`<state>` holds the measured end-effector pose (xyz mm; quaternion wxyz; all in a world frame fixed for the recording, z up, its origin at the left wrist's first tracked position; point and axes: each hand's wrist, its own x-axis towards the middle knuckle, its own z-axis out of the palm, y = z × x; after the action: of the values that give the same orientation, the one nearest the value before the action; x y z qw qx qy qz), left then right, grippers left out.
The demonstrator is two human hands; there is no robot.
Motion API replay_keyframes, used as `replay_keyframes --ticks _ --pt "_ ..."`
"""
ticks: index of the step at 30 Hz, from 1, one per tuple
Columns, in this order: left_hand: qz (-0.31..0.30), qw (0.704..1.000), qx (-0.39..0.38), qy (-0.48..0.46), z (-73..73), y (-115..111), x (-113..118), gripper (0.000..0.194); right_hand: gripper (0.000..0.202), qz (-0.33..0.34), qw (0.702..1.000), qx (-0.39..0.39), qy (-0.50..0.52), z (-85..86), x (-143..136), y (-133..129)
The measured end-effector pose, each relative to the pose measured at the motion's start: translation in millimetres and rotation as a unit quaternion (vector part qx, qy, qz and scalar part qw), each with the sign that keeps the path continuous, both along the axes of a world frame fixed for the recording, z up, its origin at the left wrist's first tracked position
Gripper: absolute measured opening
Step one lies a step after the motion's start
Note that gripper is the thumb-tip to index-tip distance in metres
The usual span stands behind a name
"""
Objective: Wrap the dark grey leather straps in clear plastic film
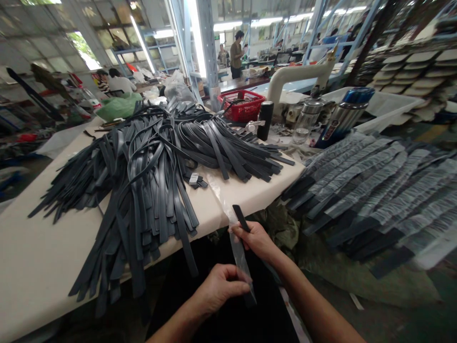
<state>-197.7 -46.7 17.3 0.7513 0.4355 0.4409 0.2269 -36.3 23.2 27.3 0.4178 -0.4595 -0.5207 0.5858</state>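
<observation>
My right hand (255, 238) grips a dark strap (241, 218) near its upper end, just off the table's front edge. My left hand (219, 288) pinches the lower end of the same strap, which sits partly inside a clear plastic sleeve (240, 255). The sleeve's free end trails up onto the table (32, 267). A big heap of loose dark straps (150, 176) covers the table to the left of my hands. To the right lies a stack of sleeved straps (371, 186).
Behind the heap stand a red basket (243, 105), a black cylinder (266, 119), a glass jar (306, 121) and a steel flask (342, 116). A green bag (117, 105) lies at the back left. People work at far benches. Racks of pale soles fill the right.
</observation>
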Motion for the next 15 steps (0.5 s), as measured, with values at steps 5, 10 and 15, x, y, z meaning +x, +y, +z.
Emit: replay_keyframes --ticks 5,10,15 --pt "-0.047 0.998 -0.041 -0.011 -2.5 -5.0 6.1 0.021 0.035 -0.018 1.0 0.013 -0.003 -4.1 -0.4 2.1" --pt "-0.067 0.996 -0.055 0.026 -5.7 -6.9 16.7 0.022 0.039 -0.048 0.998 0.028 -0.009 -5.9 -1.2 1.9" --pt "-0.077 0.995 -0.059 0.006 -12.2 -9.2 24.2 0.03 0.049 -0.115 0.993 0.034 -0.019 -4.1 30.6 -23.1"
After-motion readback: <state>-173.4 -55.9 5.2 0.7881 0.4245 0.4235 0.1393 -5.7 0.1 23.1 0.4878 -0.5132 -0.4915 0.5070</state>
